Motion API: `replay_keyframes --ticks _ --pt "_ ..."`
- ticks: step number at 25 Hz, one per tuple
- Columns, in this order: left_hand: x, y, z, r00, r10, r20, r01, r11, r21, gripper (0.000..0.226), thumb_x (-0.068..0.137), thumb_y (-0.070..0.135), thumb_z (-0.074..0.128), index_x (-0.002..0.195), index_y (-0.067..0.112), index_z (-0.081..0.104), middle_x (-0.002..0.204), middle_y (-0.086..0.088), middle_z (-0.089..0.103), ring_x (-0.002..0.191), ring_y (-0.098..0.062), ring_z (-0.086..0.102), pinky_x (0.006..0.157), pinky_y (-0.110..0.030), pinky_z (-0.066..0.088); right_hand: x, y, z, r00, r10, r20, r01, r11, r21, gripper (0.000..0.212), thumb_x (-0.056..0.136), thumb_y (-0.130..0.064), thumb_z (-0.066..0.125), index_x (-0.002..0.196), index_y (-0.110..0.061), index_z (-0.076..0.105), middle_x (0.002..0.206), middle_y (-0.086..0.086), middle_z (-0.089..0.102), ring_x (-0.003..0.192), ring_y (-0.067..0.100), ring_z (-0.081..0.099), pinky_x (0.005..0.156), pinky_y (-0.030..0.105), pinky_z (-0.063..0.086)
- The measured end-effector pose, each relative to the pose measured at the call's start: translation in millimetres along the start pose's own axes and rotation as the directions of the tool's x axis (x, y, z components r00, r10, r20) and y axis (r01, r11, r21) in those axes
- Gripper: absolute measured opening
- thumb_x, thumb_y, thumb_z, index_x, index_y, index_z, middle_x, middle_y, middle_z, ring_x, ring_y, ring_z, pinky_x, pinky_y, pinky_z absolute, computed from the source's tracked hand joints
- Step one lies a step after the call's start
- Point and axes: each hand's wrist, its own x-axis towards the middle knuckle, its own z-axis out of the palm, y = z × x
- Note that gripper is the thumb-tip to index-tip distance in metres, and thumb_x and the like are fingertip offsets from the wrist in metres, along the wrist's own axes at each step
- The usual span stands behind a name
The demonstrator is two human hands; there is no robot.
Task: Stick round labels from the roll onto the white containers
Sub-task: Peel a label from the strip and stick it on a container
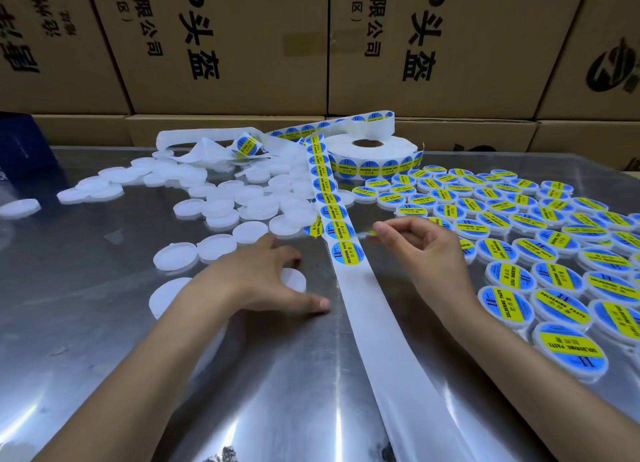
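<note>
A roll of blue-and-yellow round labels (372,156) lies at the back of the steel table, and its backing strip (346,250) runs down the middle toward me. My right hand (426,250) pinches a peeled label (367,233) by its edge just right of the strip. My left hand (266,274) rests over a plain white container (296,279), fingers curled round it, thumb on the table. Several unlabelled white containers (221,208) lie scattered to the left. Several labelled containers (540,253) fill the right side.
The shiny steel table (104,323) reflects light near me. Loose empty backing paper (207,143) is heaped at the back left. Stacked cardboard boxes (242,46) form a wall behind the table. A dark blue object (24,139) stands at the far left.
</note>
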Motion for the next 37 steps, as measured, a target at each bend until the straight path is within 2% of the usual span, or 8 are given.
replay_keyframes --ticks 4,8,12,17,20,24,30,37 --pt "0.2 -6.2 -6.1 0.994 0.036 0.105 -0.029 0.997 -0.072 0.084 0.066 0.074 0.063 0.138 0.042 0.032 0.119 0.01 0.029 0.121 -0.012 0.038 0.094 -0.023 0.03 1.0 2.0 0.3 0.999 0.035 -0.014 -0.036 0.999 -0.031 0.004 0.082 -0.02 0.07 0.081 -0.016 0.07 0.068 -0.015 0.071 0.065 -0.007 0.063 0.062 0.005 0.042" --pt "4.5 -5.6 -2.2 0.987 0.146 -0.07 -0.156 0.973 -0.171 0.058 0.071 0.054 0.071 0.123 0.034 0.053 0.118 0.011 0.049 0.109 -0.006 0.048 0.094 -0.023 0.04 0.4 2.5 0.1 0.992 0.124 0.007 -0.124 0.991 -0.046 0.024 0.08 -0.02 0.072 0.103 -0.024 0.064 0.069 -0.011 0.073 0.062 -0.006 0.059 0.059 0.002 0.04" --pt "7.2 6.0 9.2 0.926 0.245 -0.285 -0.319 0.915 -0.248 0.052 0.071 0.034 0.076 0.119 0.026 0.058 0.108 0.016 0.058 0.096 0.003 0.049 0.076 -0.002 0.034 1.5 1.3 0.5 0.977 0.209 0.032 -0.209 0.978 0.011 0.023 0.081 -0.018 0.071 0.103 -0.013 0.066 0.07 -0.011 0.073 0.063 -0.009 0.06 0.059 0.002 0.041" --pt "14.5 13.4 23.2 0.878 0.262 -0.4 -0.38 0.89 -0.251 0.067 0.073 0.042 0.075 0.133 0.026 0.049 0.126 0.01 0.056 0.113 -0.008 0.051 0.092 -0.019 0.038 -0.4 -3.9 1.8 0.976 0.216 0.009 -0.216 0.976 0.016 0.008 0.083 -0.016 0.069 0.082 -0.014 0.062 0.067 0.0 0.063 0.051 -0.005 0.051 0.051 0.005 0.037" --pt "14.0 14.7 26.3 0.85 0.224 -0.478 -0.361 0.907 -0.218 0.069 0.075 0.047 0.072 0.136 0.032 0.043 0.125 0.012 0.057 0.107 -0.004 0.053 0.086 -0.02 0.043 -2.5 -4.8 3.9 0.964 0.254 0.073 -0.256 0.966 0.023 0.007 0.083 -0.021 0.068 0.082 -0.015 0.063 0.073 -0.003 0.062 0.061 -0.004 0.054 0.063 0.01 0.043" --pt "10.5 21.8 23.3 0.799 0.223 -0.558 -0.431 0.86 -0.274 0.08 0.072 0.048 0.075 0.14 0.04 0.032 0.123 0.012 0.057 0.103 -0.004 0.056 0.083 -0.023 0.047 -5.3 -3.1 5.4 0.916 0.364 0.17 -0.387 0.913 0.128 0.016 0.083 -0.031 0.066 0.087 -0.015 0.065 0.085 0.01 0.055 0.083 0.017 0.047 0.083 0.03 0.042" --pt "7.4 34.6 25.1 0.739 0.29 -0.608 -0.552 0.778 -0.301 0.093 0.071 0.04 0.078 0.146 0.033 0.023 0.123 0.011 0.059 0.1 -0.01 0.057 0.087 -0.029 0.048 -6.6 -4.0 5.8 0.877 0.394 0.275 -0.452 0.871 0.193 0.021 0.071 -0.036 0.068 0.08 -0.018 0.065 0.091 0.002 0.073 0.087 0.012 0.067 0.071 0.021 0.053" --pt "4.0 39.2 25.5 0.699 0.296 -0.652 -0.602 0.736 -0.311 0.094 0.07 0.036 0.08 0.146 0.029 0.026 0.117 0.013 0.062 0.086 0.013 0.051 0.078 -0.003 0.036 -6.4 -3.1 7.0 0.869 0.411 0.277 -0.466 0.866 0.179 0.013 0.082 -0.026 0.067 0.078 -0.014 0.064 0.096 0.011 0.071 0.091 0.02 0.064 0.093 0.04 0.047"
